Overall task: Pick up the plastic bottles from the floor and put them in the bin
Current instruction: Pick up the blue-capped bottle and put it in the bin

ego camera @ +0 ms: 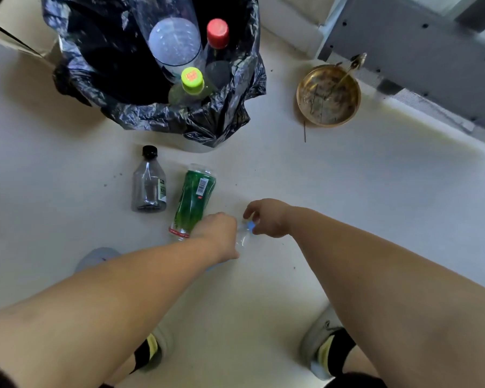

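Observation:
A bin lined with a black bag stands at the top. Inside it are a large clear bottle, a red-capped bottle and a lime-capped bottle. On the floor in front lie a grey clear bottle with a black cap and a green-labelled bottle. My left hand is closed around the body of a small clear bottle with a blue cap, just right of the green bottle's neck. The fingers of my right hand pinch that bottle at its cap.
A brass bowl holding a spoon sits on the floor right of the bin. Grey perforated metal fills the upper right. A pale bluish object is partly hidden under my left forearm. My two socked feet are at the bottom.

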